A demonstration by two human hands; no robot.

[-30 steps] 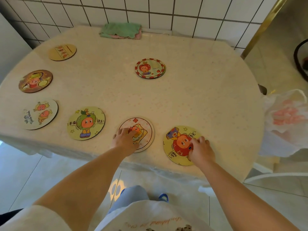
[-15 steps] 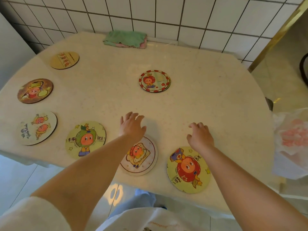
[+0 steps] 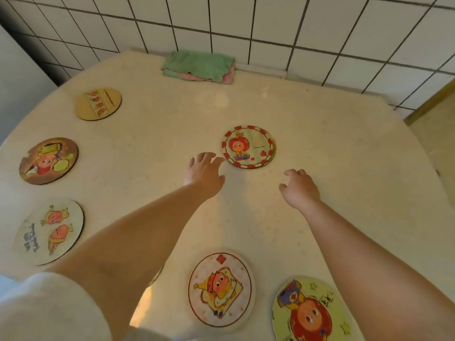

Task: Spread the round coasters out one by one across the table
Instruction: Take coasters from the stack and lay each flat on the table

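Note:
Several round cartoon coasters lie flat on the cream table. A red-rimmed coaster stack sits mid-table. My left hand hovers open just left of it, fingertips almost at its rim. To the lower right of the stack, my right hand is open, holding nothing. Near the front edge lie a pink-white coaster and a yellow-green one. On the left are a tan coaster, a brown one and a pale one. Another is mostly hidden under my left forearm.
A folded green and pink cloth lies at the table's far edge against the white tiled wall. The table's right edge curves away toward the floor. Bare tabletop stretches right of the stack.
Both hands have let go of the two front coasters and reached forward across the table toward the red-rimmed stack. The camera has leaned closer.

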